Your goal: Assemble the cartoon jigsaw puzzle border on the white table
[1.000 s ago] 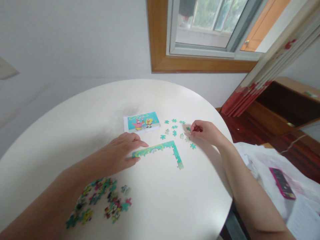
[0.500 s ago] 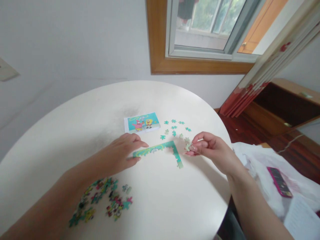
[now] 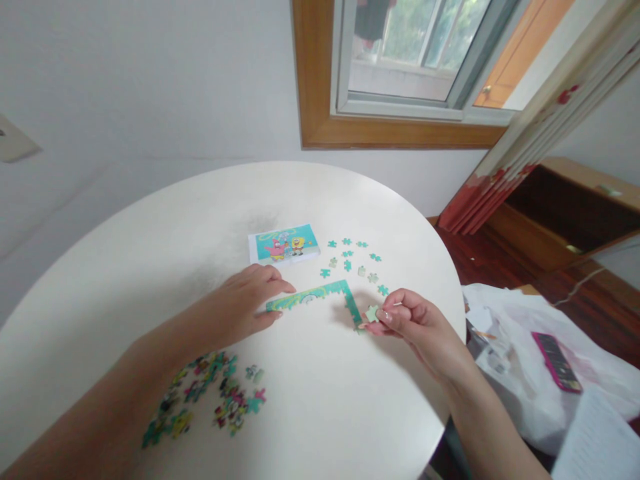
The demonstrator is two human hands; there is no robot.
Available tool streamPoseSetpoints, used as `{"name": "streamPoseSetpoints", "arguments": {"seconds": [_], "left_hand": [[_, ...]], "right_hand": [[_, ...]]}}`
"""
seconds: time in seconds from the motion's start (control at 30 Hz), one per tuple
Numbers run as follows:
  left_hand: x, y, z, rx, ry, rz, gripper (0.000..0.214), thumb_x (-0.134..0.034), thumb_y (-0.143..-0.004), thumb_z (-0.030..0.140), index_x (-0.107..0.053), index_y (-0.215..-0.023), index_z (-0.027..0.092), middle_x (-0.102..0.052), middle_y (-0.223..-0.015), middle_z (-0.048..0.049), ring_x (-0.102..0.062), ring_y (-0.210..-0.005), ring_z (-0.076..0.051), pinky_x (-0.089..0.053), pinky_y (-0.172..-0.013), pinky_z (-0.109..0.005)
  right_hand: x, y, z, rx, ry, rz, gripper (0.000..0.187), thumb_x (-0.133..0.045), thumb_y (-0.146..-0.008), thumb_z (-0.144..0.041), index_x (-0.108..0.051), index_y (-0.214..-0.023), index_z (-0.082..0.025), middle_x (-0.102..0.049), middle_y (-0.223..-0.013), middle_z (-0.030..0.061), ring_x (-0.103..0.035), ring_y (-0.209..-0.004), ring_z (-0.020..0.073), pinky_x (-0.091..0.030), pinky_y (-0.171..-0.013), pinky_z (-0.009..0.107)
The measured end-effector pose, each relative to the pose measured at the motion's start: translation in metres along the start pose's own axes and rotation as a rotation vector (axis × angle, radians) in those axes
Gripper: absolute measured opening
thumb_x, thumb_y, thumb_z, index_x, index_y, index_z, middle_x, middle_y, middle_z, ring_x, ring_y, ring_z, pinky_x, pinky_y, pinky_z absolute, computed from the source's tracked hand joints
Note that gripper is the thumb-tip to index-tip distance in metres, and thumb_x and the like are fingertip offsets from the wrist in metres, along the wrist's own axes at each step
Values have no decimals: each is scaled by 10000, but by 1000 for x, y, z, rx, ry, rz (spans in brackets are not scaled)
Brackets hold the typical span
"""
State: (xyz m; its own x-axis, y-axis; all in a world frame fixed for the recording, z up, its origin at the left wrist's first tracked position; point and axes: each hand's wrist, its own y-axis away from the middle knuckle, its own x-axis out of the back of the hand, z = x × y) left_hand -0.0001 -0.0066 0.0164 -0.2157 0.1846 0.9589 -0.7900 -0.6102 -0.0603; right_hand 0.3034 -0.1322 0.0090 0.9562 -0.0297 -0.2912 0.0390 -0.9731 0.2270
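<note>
An L-shaped strip of joined teal puzzle border (image 3: 320,296) lies mid-table on the round white table (image 3: 150,233). My left hand (image 3: 245,303) rests flat beside the strip's left end, fingers stretched out and touching it. My right hand (image 3: 417,323) pinches a pale green puzzle piece (image 3: 371,313) right at the strip's lower right end. Several loose teal pieces (image 3: 350,257) lie scattered just beyond the strip. A heap of mixed coloured pieces (image 3: 210,397) lies under my left forearm near the front edge.
A small puzzle box with a cartoon picture (image 3: 284,244) sits behind the strip. To the right, off the table, white plastic bags (image 3: 520,380) hold a pink phone (image 3: 557,362). A wooden-framed window (image 3: 400,73), curtain (image 3: 545,120) and wooden cabinet (image 3: 575,207) stand beyond.
My right hand picked a piece from the loose teal pieces and carried it toward me to the lower end of the border strip. My left hand stayed put.
</note>
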Motion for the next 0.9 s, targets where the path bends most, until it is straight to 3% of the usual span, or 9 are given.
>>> {"name": "streamPoseSetpoints", "arguments": {"seconds": [0.1, 0.2, 0.33, 0.47, 0.63, 0.8, 0.9], "left_hand": [[7, -1, 5, -1, -67, 82, 260, -603, -840, 207, -672, -1090, 221, -621, -1095, -71, -564, -1079, -280, -434, -955, -414], [11, -4, 25, -28, -75, 139, 151, -618, -890, 268, -679, -1023, 229, -631, -1051, -55, -569, -1055, -265, -425, -948, -413], [4, -10, 69, -119, 47, 197, 159, -601, -953, 352, -667, -1046, 240, -661, -978, -31, -594, -949, -220, -448, -858, -365], [-15, -13, 100, -176, 132, 244, 313, -656, -920, 422, -619, -1147, 210, -689, -977, -37, -609, -916, -229, -468, -801, -360], [-29, -16, 105, -167, 160, 357, 223, -614, -957, 346, -624, -1124, 199, -707, -973, -37, -622, -912, -215, -492, -809, -358], [-27, -16, 103, -190, 108, 433, 124, -612, -957, 301, -646, -1026, 203, -718, -915, -27, -634, -869, -203, -514, -795, -354], [-26, -15, 104, -241, -5, 454, 147, -598, -961, 262, -644, -1073, 177, -728, -938, -38, -639, -877, -209, -522, -821, -373]], "right_hand": [[-6, 4, 2, -9, -7, 11, 291, -795, -777, -412, -590, -825, -212, -752, -705, -1, -759, -794, 190, -550, -846, 324], [-14, 8, 5, -6, -4, 31, 323, -799, -766, -435, -572, -811, -210, -755, -694, 13, -744, -733, 179, -533, -719, 276], [-27, 12, 13, 8, 14, 9, 342, -772, -791, -458, -546, -807, -201, -678, -521, -17, -625, -479, 114, -354, -482, 191], [-34, 13, 20, -39, -14, -36, 380, -757, -787, -505, -526, -819, -205, -551, -397, -80, -494, -326, 79, -192, -394, 183], [-36, 12, 22, -50, -47, -53, 387, -754, -791, -499, -498, -814, -210, -487, -381, -114, -462, -289, 66, -132, -365, 178], [-36, 12, 22, -47, -50, -42, 401, -760, -781, -503, -484, -796, -212, -491, -375, -112, -443, -271, 68, -123, -355, 178], [-36, 12, 22, -51, -37, -37, 401, -767, -770, -499, -487, -797, -214, -475, -382, -122, -451, -273, 73, -135, -351, 176]]}}
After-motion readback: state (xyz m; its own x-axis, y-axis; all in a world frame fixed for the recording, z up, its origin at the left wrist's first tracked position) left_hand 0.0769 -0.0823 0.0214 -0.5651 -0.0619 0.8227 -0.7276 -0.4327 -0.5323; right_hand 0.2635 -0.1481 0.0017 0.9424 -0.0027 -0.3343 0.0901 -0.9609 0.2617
